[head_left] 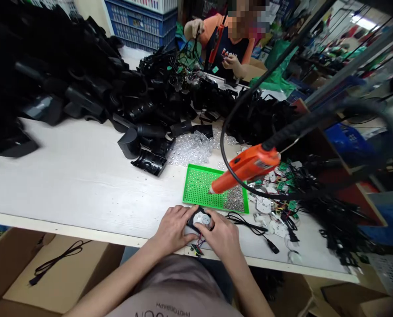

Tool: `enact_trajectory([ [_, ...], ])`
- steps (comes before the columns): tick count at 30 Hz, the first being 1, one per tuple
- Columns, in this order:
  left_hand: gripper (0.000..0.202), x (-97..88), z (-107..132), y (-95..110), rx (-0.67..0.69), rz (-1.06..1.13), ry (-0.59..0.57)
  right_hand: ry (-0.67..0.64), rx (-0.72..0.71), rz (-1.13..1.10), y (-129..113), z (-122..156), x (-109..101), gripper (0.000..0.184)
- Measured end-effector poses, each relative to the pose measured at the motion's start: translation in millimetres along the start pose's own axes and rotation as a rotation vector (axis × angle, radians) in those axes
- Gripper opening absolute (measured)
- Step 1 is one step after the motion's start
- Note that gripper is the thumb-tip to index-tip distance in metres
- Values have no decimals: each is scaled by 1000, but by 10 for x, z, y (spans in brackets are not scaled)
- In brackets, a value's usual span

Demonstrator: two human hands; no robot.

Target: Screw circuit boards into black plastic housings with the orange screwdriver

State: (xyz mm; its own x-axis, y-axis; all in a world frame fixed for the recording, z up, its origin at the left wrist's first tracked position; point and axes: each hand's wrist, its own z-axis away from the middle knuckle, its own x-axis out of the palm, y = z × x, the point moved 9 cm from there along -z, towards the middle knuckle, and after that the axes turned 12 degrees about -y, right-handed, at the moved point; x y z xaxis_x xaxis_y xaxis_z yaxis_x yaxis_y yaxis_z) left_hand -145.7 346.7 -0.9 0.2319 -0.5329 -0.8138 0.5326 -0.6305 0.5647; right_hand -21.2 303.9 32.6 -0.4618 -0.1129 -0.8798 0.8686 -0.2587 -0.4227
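Note:
My left hand (174, 229) and my right hand (220, 236) meet at the near edge of the white table (71, 185). Together they grip a small black part with a round silver-white piece in it (201, 219); both hands have their fingers curled round it. Thin red and black wires with a tiny green board (197, 247) dangle from it below the table edge. Just beyond the hands lies a green perforated tray (203, 187) holding a patch of small screws. An orange electric screwdriver (245, 169) hangs over the tray on a black cable.
A large heap of black plastic housings (84, 79) covers the far left and centre. Clear small parts (192, 147) lie beside it. Wired green boards (282, 193) pile at right. Another person in orange (231, 48) works across the table. Cardboard boxes (60, 273) sit below.

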Motion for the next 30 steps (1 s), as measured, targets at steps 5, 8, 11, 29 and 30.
enact_trajectory([
  [5,79,5,-55,23,-51,-43,-176,-11,-102,111,-128,32,75,18],
  [8,69,2,-55,21,-110,-75,-209,-95,-308,96,-210,59,79,17],
  [11,62,-18,-38,31,-169,-104,-148,-81,-326,95,-241,75,92,15],
  [29,66,-291,63,363,-44,152,36,228,18,-1554,651,262,237,26],
  [30,66,-250,35,449,10,276,2,193,-53,-1434,572,307,161,21],
])
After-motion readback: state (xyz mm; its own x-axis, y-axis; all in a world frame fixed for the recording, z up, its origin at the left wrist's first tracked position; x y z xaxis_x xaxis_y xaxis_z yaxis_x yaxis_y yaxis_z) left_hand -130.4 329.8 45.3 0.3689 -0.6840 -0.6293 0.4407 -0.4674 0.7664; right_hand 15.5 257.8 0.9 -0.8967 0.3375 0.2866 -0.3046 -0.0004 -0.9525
